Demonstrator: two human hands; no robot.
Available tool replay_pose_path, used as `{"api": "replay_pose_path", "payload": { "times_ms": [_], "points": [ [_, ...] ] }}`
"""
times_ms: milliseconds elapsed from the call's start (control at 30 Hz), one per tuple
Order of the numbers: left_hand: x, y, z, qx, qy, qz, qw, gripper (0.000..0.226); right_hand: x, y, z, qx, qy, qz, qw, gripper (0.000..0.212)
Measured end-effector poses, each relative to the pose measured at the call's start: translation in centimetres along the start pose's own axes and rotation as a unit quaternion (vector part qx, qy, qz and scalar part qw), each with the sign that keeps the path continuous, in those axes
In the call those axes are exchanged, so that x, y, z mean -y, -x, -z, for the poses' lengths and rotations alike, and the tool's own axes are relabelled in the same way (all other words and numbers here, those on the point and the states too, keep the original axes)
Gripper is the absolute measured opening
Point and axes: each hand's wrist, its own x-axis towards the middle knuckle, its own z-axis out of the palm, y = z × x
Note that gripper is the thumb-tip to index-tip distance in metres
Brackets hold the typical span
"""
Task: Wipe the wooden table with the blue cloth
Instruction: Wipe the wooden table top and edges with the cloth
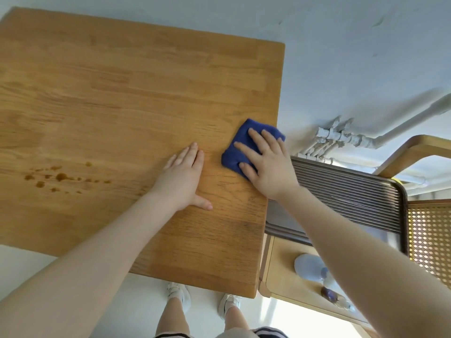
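Pale blue-white wall [341, 57] w/ scuffs, white pipes [353, 137] low along it. Ribbed dark tray [346, 191] beside a cane-back chair [429, 240]. Low light-wood shelf [288, 276] w/ bottles. White floor [136, 308], bright daylight at right.

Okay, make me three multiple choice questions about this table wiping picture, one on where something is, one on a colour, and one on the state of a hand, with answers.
1. Where does the blue cloth lie on the wooden table?
A. at its right edge
B. in the middle
C. on the far left corner

2. What colour are the spill spots on the table?
A. white
B. brown
C. green

3. How does the left hand rest?
A. gripping the cloth
B. curled in a fist
C. flat on the wood, fingers straight

Answers: 1 A, the cloth sits under the right hand by the right edge. 2 B, brown drops dot the left part. 3 C, the palm lies flat beside the cloth, apart from it.
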Motion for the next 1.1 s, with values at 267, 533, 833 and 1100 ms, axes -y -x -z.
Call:
{"api": "replay_pose_path", "payload": {
  "times_ms": [267,533,833,1100],
  "points": [
    [0.0,-0.1,0.1,-0.018,-0.030,0.012,0.999,0.127,0.4,2.2,0.1,0.075,0.031,0.111,0.991,0.053],
    [1.6,3.3,-1.9,-0.036,0.048,0.017,0.998,0.106,3.1,4.0,0.1,0.088,0.047,0.046,0.994,0.058],
    [4.8,7.2,-3.0,-0.005,-0.015,-0.051,0.999,0.101,6.0,4.9,-0.6,0.118,0.047,0.119,0.985,0.059],
    [6.8,10.6,-4.6,-0.055,-0.027,0.018,0.998,0.108,11.5,8.1,-2.2,0.066,0.035,0.020,0.997,0.053]
  ]
}}
